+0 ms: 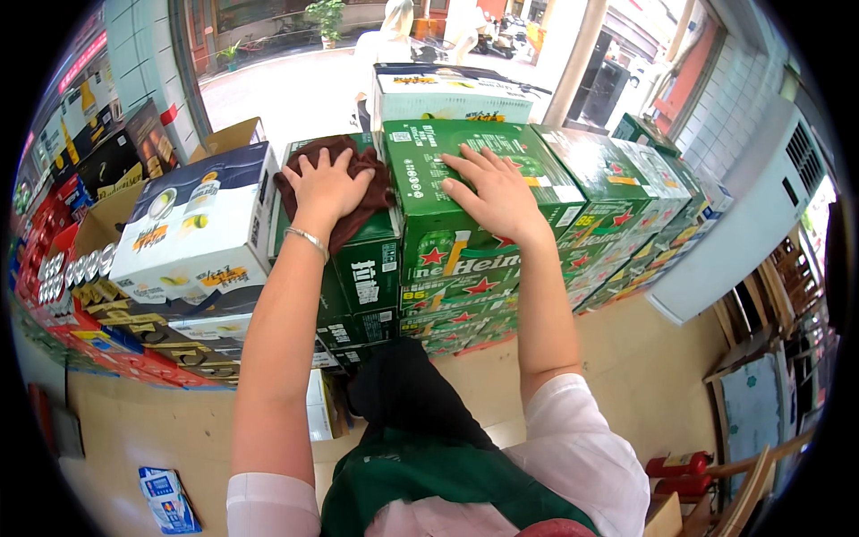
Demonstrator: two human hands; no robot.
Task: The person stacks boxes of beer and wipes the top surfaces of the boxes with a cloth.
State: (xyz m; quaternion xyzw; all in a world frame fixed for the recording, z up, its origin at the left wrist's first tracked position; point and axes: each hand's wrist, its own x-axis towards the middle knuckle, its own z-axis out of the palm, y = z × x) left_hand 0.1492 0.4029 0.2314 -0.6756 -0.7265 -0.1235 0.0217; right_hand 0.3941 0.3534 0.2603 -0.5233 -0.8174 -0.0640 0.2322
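Under my left hand [324, 190] lies a crumpled dark brown cloth [365, 208], pressed onto the top of a dark green carton [358, 259]. The fingers of that hand are spread flat across the cloth. My right hand [503, 195] rests flat, fingers stretched out, on a brighter green beer carton [420, 166] just to the right, which stands slightly higher. Left of the cloth sits a white and dark blue carton [192, 228] with a bottle pictured on its top.
Stacked green cartons [604, 174] continue rightward to a tall white air conditioner [747, 215]. Behind stands a white carton [452, 94]. Cans [76, 273] show at left. On the floor are a blue and white packet [168, 501] and, at lower right, red fire extinguishers [680, 474] beside wooden chairs [743, 492].
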